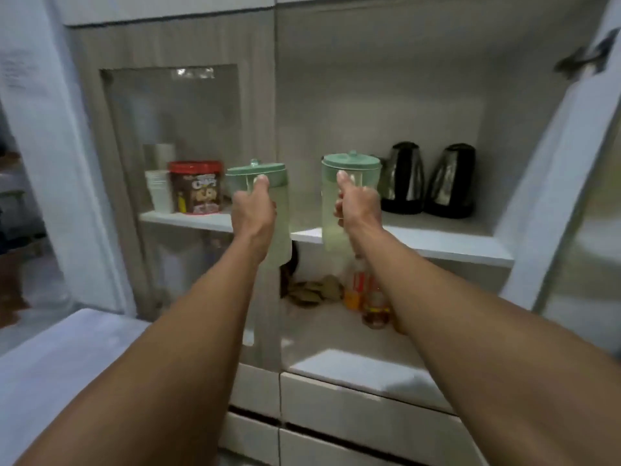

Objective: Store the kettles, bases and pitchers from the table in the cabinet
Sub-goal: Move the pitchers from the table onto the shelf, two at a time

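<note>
I hold two clear pitchers with green lids up in front of the open cabinet. My left hand (252, 215) grips the handle of the left pitcher (280, 210), which hangs before the cabinet's centre post. My right hand (359, 203) grips the handle of the right pitcher (331, 200), level with the front edge of the white shelf (437, 243). Two black and steel kettles, one (401, 178) beside the other (452, 181), stand at the back right of that shelf, on dark bases.
The right cabinet door (551, 196) stands open. Behind the shut glass door on the left are a red-lidded cereal tub (196, 186) and stacked white cups (159, 190). Bottles (368, 294) and dried leaves (311, 290) sit on the counter below the shelf. Drawers lie underneath.
</note>
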